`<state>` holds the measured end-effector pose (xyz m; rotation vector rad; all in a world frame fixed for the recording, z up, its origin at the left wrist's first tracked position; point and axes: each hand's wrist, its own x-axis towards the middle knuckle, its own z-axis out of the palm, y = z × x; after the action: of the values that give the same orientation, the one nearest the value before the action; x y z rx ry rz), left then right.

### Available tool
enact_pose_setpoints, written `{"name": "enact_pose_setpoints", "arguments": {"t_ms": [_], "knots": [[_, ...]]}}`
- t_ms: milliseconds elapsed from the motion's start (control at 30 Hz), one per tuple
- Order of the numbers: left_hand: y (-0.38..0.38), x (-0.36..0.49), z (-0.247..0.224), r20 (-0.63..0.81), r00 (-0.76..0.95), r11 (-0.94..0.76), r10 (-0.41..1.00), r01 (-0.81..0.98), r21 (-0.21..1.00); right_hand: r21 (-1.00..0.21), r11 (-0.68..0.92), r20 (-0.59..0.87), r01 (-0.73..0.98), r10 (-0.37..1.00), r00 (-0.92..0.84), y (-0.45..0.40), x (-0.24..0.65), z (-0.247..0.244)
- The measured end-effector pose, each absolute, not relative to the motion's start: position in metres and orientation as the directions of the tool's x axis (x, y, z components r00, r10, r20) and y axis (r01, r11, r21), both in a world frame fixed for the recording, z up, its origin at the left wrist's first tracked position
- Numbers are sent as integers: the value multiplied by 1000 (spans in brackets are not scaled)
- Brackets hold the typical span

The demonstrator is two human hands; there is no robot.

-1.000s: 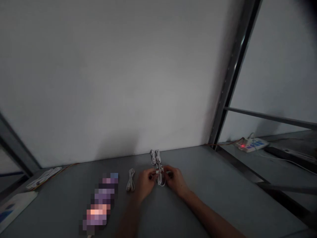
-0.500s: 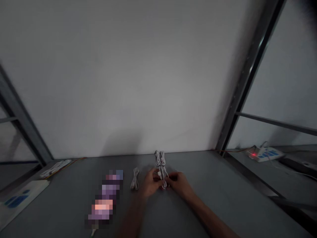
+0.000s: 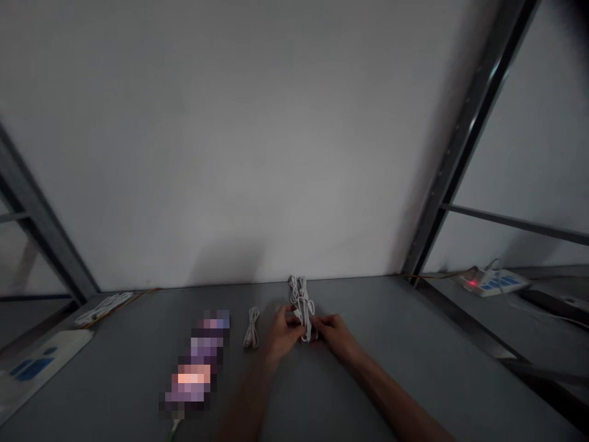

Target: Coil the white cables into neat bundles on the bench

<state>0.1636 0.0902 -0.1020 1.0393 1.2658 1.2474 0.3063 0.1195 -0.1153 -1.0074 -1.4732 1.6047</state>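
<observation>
Between my two hands is a white charging cable [image 3: 304, 316], folded into a long looped bundle. My left hand [image 3: 284, 334] pinches its left side near a white plug end. The fingers of my right hand [image 3: 335, 334] are closed on its right side. Just beyond, two smaller coiled white cables [image 3: 293, 288] lie side by side near the wall, partly overlapped by the held bundle. Another bundled white cable [image 3: 251, 328] rests on the grey table [image 3: 377, 368] to the left of my left hand.
A phone-like thing [image 3: 197, 359], blurred by pixels, lies left with a cord at its near end. Power strips stand at far left [image 3: 41, 365] and at right [image 3: 501, 282], the latter with a red light. A white cable [image 3: 103, 308] lies by the left metal post [image 3: 46, 221].
The held cable bundle has been raised slightly and shifted away from me, so its top now overlaps the two coiled cables. Both hands keep their grip.
</observation>
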Motion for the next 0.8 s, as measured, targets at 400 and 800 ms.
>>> {"name": "enact_pose_setpoints", "arguments": {"t_ms": [400, 800], "knots": [[80, 165, -94, 53, -59, -51, 997, 39, 998, -1000, 26, 17, 11, 877, -480, 113, 308, -102], [87, 166, -95, -5, -195, 1, 981, -21, 1000, -984, -56, 0, -170, 948, -317, 118, 306, -111]]}}
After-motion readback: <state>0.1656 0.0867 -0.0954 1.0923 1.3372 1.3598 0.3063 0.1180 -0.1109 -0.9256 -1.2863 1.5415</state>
